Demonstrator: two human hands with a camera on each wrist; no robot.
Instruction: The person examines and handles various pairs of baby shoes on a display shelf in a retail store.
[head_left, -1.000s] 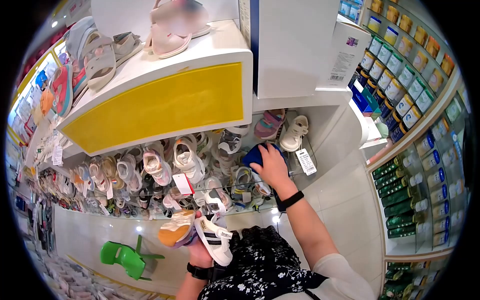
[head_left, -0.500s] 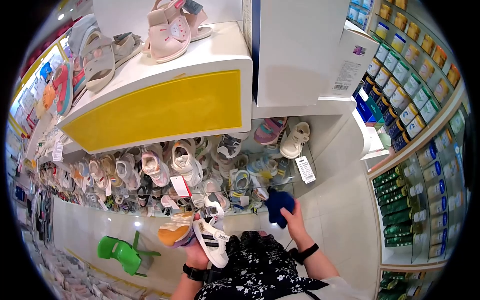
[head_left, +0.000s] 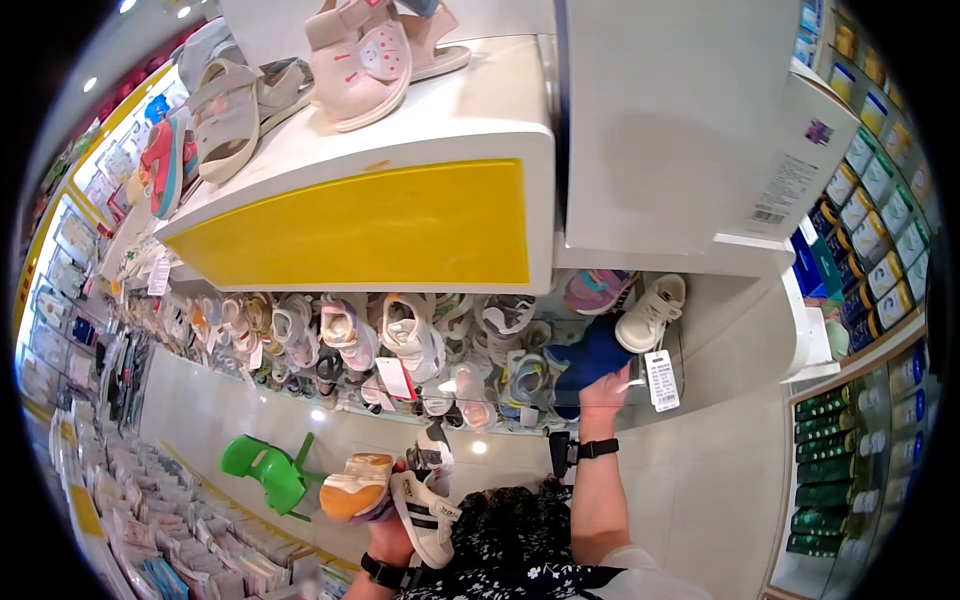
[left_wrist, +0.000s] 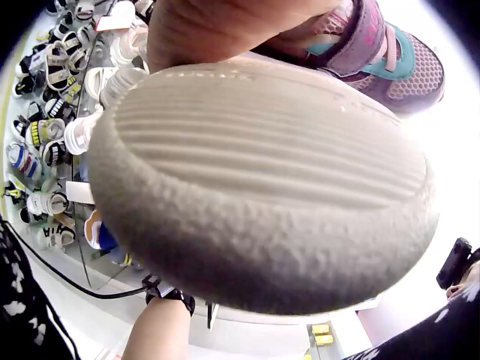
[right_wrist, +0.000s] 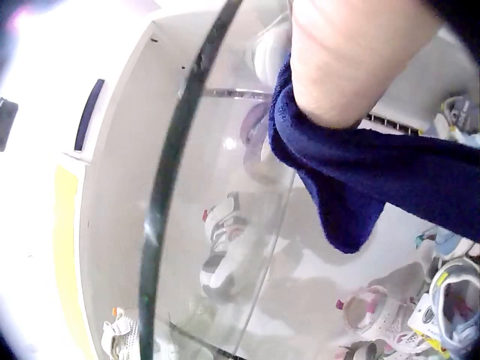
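Observation:
In the head view, my left hand (head_left: 392, 538) holds a white shoe with black stripes (head_left: 425, 518) and a shoe with an orange-and-cream sole (head_left: 357, 488). Up close in the left wrist view are the ribbed sole (left_wrist: 262, 157) of one and the purple mesh upper (left_wrist: 409, 71) of the other. A grey-and-white shoe (head_left: 430, 448) shows just beyond them. Over the glass shelf's right end, my right hand (head_left: 605, 392) grips a dark blue cloth (head_left: 585, 358), its fingers hidden by the folds. The cloth (right_wrist: 345, 180) hangs in folds in the right wrist view.
A white shoe with a tag (head_left: 652, 312) and a purple shoe (head_left: 598, 290) stand beside the cloth. Rows of small shoes (head_left: 410, 335) fill the glass shelves leftward. Above is a counter with a yellow panel (head_left: 360, 230). A green chair (head_left: 270, 472) stands on the floor.
The right hand lifted the blue cloth off the shelf and drew it back, then returned it to the shelf's right end. The left hand still holds its shoes. The head view has shifted.

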